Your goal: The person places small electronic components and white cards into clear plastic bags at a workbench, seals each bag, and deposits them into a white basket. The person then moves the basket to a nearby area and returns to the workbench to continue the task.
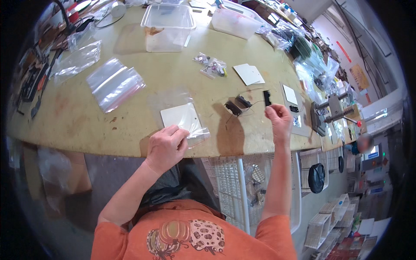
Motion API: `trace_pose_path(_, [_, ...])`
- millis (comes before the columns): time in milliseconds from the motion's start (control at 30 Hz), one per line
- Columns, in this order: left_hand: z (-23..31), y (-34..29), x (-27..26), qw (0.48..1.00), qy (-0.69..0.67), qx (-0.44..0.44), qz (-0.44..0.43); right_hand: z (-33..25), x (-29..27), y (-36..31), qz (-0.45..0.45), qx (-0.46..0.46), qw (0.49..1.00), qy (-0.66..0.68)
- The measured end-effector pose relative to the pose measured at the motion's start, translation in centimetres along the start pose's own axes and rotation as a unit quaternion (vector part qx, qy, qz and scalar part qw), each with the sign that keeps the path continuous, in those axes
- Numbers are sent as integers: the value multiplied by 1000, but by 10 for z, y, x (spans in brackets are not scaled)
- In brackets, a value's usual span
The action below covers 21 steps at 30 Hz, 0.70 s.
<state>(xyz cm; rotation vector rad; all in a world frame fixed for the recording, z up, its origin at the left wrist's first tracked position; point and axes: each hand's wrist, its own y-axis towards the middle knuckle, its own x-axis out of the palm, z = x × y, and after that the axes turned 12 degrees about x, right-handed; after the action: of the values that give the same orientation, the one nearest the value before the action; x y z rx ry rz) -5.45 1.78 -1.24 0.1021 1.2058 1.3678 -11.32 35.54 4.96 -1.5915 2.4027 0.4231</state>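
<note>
While the right hand [279, 118] held a small black part [267, 99] upright over the table, thumb and fingers pinching its lower end, the left hand [166, 145] lay on a clear bag [202, 138] at the table's front edge. Left fingers drawn together at the lower edge of a white card [178, 116]; whether they pinched the plastic or only pressed it could not be told. Plastic glinted over the card's lower corner and showed past its upper edge.

Between the hands, two black parts with wires [237, 105] lay close to the right hand, their thin leads splayed outward. Tabletop gave a gap between them and the card. Just beyond, white cards [249, 74] overlapped; small filled bags [211, 66] sat to their left.

Left of the card, a strip of table [78, 123] ran between a stack of clear bags [115, 85] and the curved front edge, giving sideways room. Right side tighter: a flat panel [303, 125] lay near the right wrist, a metal press [329, 113] just beside it. Far side bounded by two translucent bins [164, 43], well apart from both hands.
</note>
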Motion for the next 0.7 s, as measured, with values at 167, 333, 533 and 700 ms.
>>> trace_pose_path(167, [-2,-2,1,1000,11,-7,-10,-25,11,0,-38,13,999,32])
trace_pose_path(333, [-2,-3,3,1000,21,-6,-13,-17,-1,18,14,-39,990,-132])
trace_pose_path(533, [-3,-3,4,1000,1,-14,4,-19,11,-10,-8,37,974,225])
trace_pose_path(700, [-5,-2,2,999,-17,-41,-2,-33,56,-111,-187,51,963,189])
